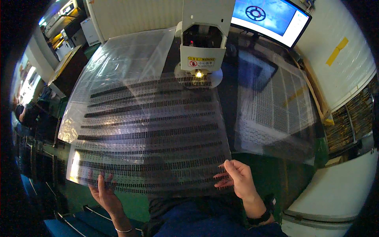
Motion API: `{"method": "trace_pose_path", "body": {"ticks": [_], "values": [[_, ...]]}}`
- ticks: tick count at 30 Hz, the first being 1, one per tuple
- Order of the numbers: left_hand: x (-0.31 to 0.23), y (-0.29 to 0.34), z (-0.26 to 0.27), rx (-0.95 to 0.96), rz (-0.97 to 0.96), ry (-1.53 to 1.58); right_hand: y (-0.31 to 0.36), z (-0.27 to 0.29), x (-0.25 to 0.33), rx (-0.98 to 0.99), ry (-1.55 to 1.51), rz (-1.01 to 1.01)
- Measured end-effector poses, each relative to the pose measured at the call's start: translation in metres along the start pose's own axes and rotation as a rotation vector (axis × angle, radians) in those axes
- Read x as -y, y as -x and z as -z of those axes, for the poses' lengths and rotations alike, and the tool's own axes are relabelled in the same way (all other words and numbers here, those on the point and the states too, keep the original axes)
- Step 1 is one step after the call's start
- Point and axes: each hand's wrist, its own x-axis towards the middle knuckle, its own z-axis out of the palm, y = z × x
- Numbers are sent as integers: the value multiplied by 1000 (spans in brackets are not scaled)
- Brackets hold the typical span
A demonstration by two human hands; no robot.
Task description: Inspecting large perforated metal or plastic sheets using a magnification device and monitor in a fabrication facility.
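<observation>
A large clear film sheet (150, 136) printed with several rows of small dark marks stretches out in front of me. Its near edge is gripped at the left by my left hand (103, 193), thumb on top and fingers showing through from beneath. At the near right corner, my right hand (239, 177) pinches the film the same way. The far end of the sheet lies under the head of a white machine (203, 53), where a small yellowish lamp (199, 74) shines down onto the printed rows over a pale round plate (216, 77).
Plain clear film (130, 51) lies at the far left, partly under the printed sheet. To the right rests another patterned film (272, 106). A monitor (272, 19) showing a dark ring shape stands behind it. A white rounded surface (331, 193) is at the near right.
</observation>
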Motion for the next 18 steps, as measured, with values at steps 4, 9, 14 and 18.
{"method": "trace_pose_path", "body": {"ticks": [4,9,14,18], "values": [[-4,2,-5,-1,-1,1,-3,2,-4,-10,15,4],[-2,-6,1,-31,79,72,3,10,-1,207,20,-68],[0,-7,5,37,21,99,21,14,-3,441,-291,-143],[2,-4,6,18,-43,79,24,20,-11,343,-301,-306]]}}
